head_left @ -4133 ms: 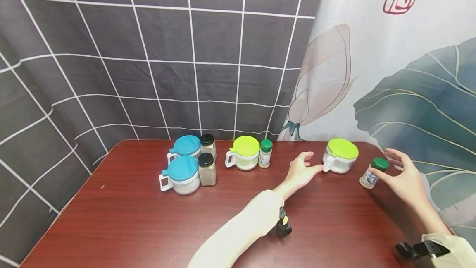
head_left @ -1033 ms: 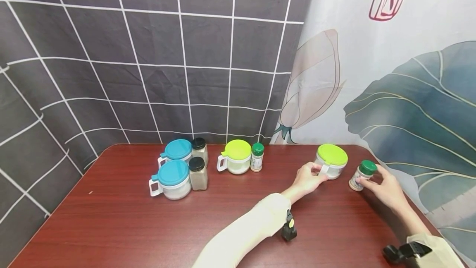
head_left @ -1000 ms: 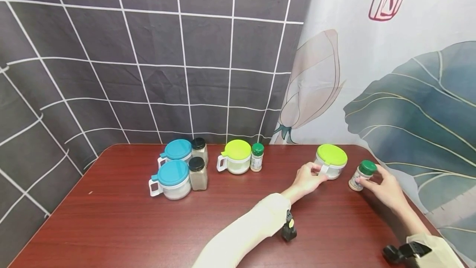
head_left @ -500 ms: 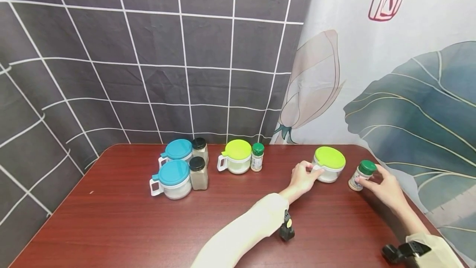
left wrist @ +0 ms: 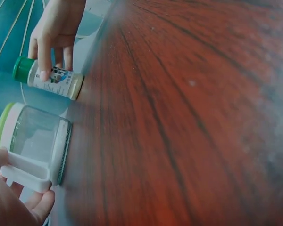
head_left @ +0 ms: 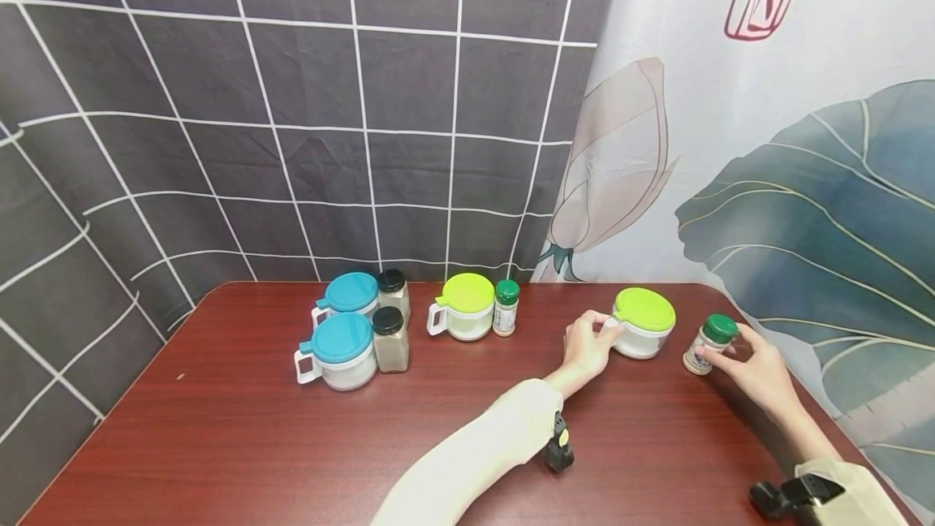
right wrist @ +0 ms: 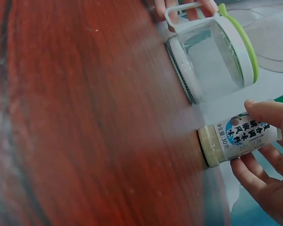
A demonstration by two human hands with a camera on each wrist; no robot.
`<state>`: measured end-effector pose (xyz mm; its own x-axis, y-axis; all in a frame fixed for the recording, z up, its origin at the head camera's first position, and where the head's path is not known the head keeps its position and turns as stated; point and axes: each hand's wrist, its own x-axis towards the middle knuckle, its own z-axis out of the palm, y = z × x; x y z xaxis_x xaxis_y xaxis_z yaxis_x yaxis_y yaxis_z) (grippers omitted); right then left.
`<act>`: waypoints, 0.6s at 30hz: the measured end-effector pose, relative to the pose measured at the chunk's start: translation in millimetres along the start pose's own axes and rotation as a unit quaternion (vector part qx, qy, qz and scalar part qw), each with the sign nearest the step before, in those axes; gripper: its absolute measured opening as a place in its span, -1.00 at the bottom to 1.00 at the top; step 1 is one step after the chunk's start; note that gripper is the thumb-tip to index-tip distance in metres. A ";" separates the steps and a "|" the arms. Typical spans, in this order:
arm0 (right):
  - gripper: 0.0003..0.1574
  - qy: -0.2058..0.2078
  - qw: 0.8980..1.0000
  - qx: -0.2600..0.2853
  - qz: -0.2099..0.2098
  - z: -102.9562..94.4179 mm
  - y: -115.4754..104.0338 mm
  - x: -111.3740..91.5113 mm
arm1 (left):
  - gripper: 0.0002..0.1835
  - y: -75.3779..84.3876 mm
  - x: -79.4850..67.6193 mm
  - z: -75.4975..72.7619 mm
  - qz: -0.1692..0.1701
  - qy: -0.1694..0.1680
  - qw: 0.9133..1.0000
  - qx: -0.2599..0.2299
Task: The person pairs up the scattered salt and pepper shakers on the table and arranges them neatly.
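My left hand (head_left: 587, 345) grips the white handle (left wrist: 26, 172) of a clear seasoning jar (head_left: 639, 341) with a lime-green lid, standing upright at the right of the table. In the right wrist view the fingers of that hand curl about the handle of the jar (right wrist: 207, 56), which has a little white content at its bottom. To the right, my right hand (head_left: 760, 372) pinches a small spice bottle (head_left: 700, 353) with a green cap between thumb and fingers. Its printed label faces the right wrist camera, and pale powder shows at the bottle's (right wrist: 212, 146) base.
Two blue-lidded jars (head_left: 346, 368) stand at the left of the table (head_left: 277, 445), with two black-capped bottles (head_left: 392, 347) beside them. Mid-back are another lime-lidded jar (head_left: 467, 316) and a green-capped bottle (head_left: 505, 313). Behind hangs a dark grid-patterned curtain (head_left: 307, 161).
Over the four seconds the left hand took hold of the jar's handle and the right hand closed on the spice bottle. Lately the jar has slid slightly left and nearer; the right hand barely moved.
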<state>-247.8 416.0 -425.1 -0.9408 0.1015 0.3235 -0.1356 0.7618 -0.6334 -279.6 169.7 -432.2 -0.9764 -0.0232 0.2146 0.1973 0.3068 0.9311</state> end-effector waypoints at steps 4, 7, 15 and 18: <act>-0.29 0.007 1.000 -0.006 0.001 1.6 -0.5 -0.3 | -0.86 -1.1 -0.2 0.3 0.008 0.013 1.000 -0.008; -0.29 0.013 1.000 0.004 -0.001 2.3 -0.8 -0.2 | -0.86 -1.6 -0.1 0.8 0.010 0.026 1.000 -0.013; -0.30 0.032 0.999 0.025 -0.016 1.2 -6.0 -2.8 | -0.89 1.1 -0.8 -3.0 -0.006 0.042 0.999 -0.020; -0.32 0.039 0.999 0.025 -0.025 0.4 -10.9 -3.7 | -0.90 2.2 -0.9 -5.0 -0.008 0.048 0.999 -0.015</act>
<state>-243.0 407.1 -419.6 -0.9057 0.1151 0.4081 -0.1991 0.7343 -0.6490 -277.9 165.7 -428.8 -0.9669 -0.1205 0.2248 0.1848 0.2765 0.9431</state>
